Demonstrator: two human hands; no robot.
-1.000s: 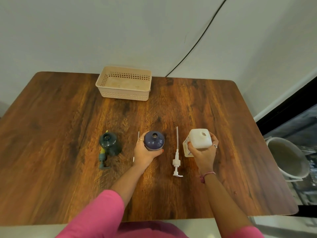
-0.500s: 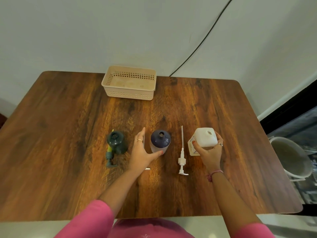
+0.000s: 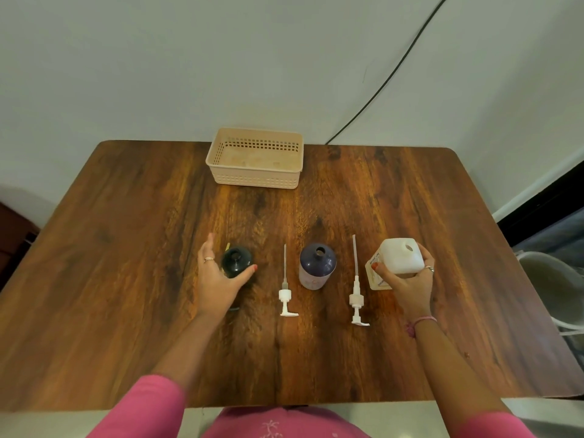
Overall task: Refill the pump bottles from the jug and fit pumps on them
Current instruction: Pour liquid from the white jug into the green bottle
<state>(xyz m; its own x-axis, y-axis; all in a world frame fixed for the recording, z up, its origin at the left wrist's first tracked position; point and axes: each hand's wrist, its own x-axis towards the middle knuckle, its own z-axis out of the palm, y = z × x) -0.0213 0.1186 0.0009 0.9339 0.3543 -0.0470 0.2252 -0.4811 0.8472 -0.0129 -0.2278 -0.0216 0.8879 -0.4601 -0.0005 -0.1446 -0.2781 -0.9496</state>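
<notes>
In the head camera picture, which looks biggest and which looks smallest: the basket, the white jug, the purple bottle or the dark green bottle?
1. Basket, clearly biggest, though farthest away.
2. White jug.
3. Purple bottle, close to the jug, so unsure.
4. Dark green bottle, looks smallest, but the left hand hides part of it.

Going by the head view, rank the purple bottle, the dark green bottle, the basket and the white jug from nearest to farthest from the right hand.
1. White jug: in the right hand.
2. Purple bottle: to its left, past a pump.
3. Dark green bottle: further left, at the left hand.
4. Basket: at the table's far edge.
</notes>
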